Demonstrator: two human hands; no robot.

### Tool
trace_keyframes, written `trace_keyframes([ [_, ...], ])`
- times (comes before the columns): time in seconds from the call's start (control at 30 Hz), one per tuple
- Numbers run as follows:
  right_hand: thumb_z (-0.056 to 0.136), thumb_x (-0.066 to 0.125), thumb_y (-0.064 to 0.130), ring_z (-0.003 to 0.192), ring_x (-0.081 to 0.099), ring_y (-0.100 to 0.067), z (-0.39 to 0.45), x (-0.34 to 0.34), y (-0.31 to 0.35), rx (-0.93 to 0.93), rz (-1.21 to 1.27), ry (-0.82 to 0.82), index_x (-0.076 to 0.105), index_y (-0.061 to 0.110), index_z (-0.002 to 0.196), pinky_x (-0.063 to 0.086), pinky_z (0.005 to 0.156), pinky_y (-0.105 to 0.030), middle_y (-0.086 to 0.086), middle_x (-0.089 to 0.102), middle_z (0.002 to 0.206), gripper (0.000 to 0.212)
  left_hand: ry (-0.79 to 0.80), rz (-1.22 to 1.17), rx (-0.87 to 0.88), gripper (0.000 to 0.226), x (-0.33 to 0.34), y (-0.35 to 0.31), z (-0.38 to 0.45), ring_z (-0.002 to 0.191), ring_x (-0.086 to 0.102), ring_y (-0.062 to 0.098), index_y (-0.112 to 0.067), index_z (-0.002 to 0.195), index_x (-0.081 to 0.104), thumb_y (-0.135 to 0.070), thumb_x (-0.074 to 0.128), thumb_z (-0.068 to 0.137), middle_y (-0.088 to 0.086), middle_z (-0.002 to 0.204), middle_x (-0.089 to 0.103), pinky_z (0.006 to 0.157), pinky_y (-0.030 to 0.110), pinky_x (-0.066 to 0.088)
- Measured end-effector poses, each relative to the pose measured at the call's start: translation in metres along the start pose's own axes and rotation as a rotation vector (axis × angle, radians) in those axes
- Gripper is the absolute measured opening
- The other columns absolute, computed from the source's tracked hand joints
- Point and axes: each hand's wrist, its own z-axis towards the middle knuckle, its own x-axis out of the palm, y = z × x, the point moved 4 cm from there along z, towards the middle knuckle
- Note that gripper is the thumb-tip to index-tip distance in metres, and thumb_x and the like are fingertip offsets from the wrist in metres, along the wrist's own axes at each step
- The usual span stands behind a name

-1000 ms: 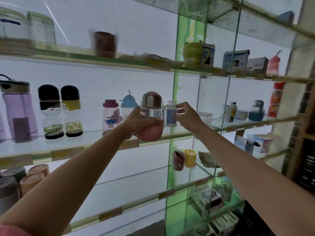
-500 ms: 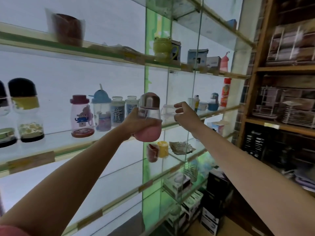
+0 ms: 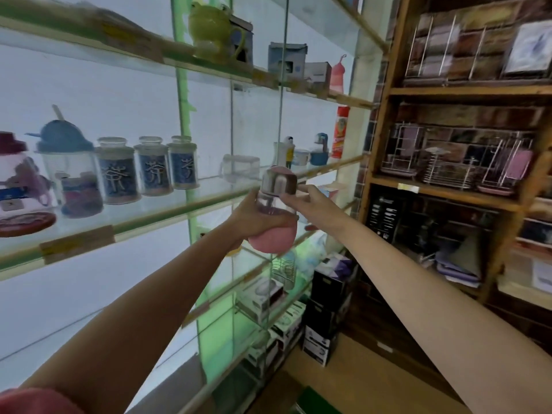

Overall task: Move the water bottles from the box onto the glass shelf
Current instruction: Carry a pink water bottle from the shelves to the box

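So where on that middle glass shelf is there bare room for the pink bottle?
Bare glass lies between the three tea jars and the clear lidded container. Left of there, the jars stand close together. The left hand holds the pink bottle.

The left hand (image 3: 248, 213) covers much of the pink water bottle (image 3: 273, 216). At the left edge a cartoon bottle (image 3: 21, 186) is cut off. The wire racks (image 3: 454, 162) are blurred.

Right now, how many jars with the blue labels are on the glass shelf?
3. They stand in a row on the glass shelf: the left jar, the middle jar, and the right jar, just left of the green post. More may be hidden off-frame.
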Motion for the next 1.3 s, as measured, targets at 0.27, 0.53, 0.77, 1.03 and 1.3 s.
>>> trace_keyframes([
  [0.27, 0.041, 0.075, 0.07, 0.101, 0.064, -0.015, 0.05, -0.012, -0.084, 0.005, -0.026, -0.039, 0.053, 0.025, 0.121, 0.053, 0.091, -0.04, 0.003, 0.067, 0.111, 0.094, 0.051, -0.004, -0.07, 0.07, 0.078, 0.054, 0.047, 0.085, 0.059, 0.004, -0.016, 0.115, 0.045, -0.025, 0.087, 0.06, -0.007, 0.096, 0.061, 0.073, 0.027, 0.05],
  [0.53, 0.066, 0.082, 0.042, 0.109, 0.058, -0.016, 0.084, 0.043, -0.192, 0.119, 0.023, 0.1, 0.045, 0.018, 0.128, 0.048, 0.094, -0.034, 0.003, 0.06, 0.121, 0.077, 0.121, -0.027, -0.361, 0.105, 0.088, 0.169, 0.054, 0.116, 0.055, 0.022, -0.021, 0.136, 0.036, -0.04, 0.087, 0.047, 0.005, 0.126, 0.053, 0.1, 0.041, 0.047],
  [0.77, 0.069, 0.08, 0.036, 0.113, 0.055, -0.023, 0.089, 0.074, -0.24, 0.141, -0.001, 0.095, 0.042, 0.014, 0.125, 0.046, 0.098, -0.041, -0.005, 0.057, 0.124, 0.072, 0.061, 0.031, -0.516, 0.051, 0.071, 0.24, 0.038, 0.1, 0.051, 0.019, -0.004, 0.13, 0.043, 0.012, 0.047, 0.083, 0.017, 0.136, 0.046, 0.068, 0.021, 0.045],
  [1.03, 0.069, 0.081, 0.032, 0.117, 0.052, -0.023, 0.107, 0.193, -0.364, 0.199, 0.039, 0.172, 0.041, 0.019, 0.126, 0.042, 0.099, -0.038, -0.002, 0.055, 0.125, 0.071, 0.011, 0.204, -0.586, 0.057, 0.084, 0.409, 0.044, 0.131, 0.039, 0.029, -0.007, 0.137, 0.038, 0.011, 0.041, 0.083, 0.016, 0.143, 0.04, 0.104, 0.037, 0.038],
  [1.3, 0.067, 0.083, 0.032, 0.111, 0.054, -0.02, 0.175, 0.311, -0.456, 0.083, 0.015, 0.176, 0.043, 0.016, 0.117, 0.042, 0.1, -0.036, -0.002, 0.056, 0.12, 0.066, -0.265, 0.217, -0.528, 0.061, 0.076, 0.552, 0.065, 0.121, 0.045, 0.031, -0.012, 0.136, 0.035, -0.003, 0.061, 0.081, 0.019, 0.138, 0.037, 0.097, 0.038, 0.047],
])
